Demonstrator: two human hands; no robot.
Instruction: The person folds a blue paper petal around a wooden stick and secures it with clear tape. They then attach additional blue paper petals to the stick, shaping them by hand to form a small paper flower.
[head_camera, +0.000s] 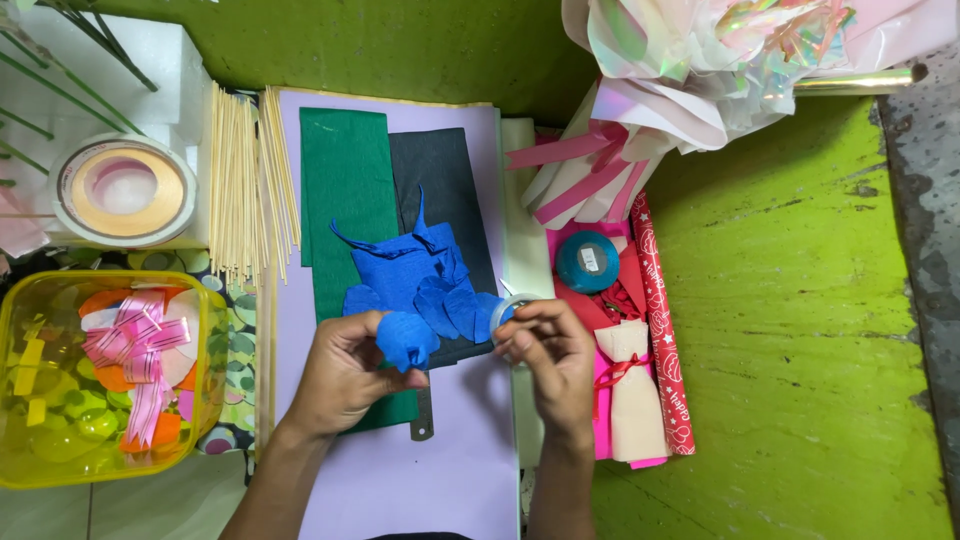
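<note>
Your left hand (340, 375) pinches the blue crepe flower (405, 338), bloom pointing away from you; your right hand (550, 350) grips a clear tape roll (508, 312).

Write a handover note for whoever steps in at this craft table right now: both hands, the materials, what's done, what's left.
Left hand: pinching a gathered blue paper flower.
Right hand: holding a small tape roll beside the flower.
Materials: cut blue petals on the green paper and dark paper; wooden sticks to the left.
Done: several petals cut, some gathered.
Left: loose petals unattached; no stick on the flower.
</note>
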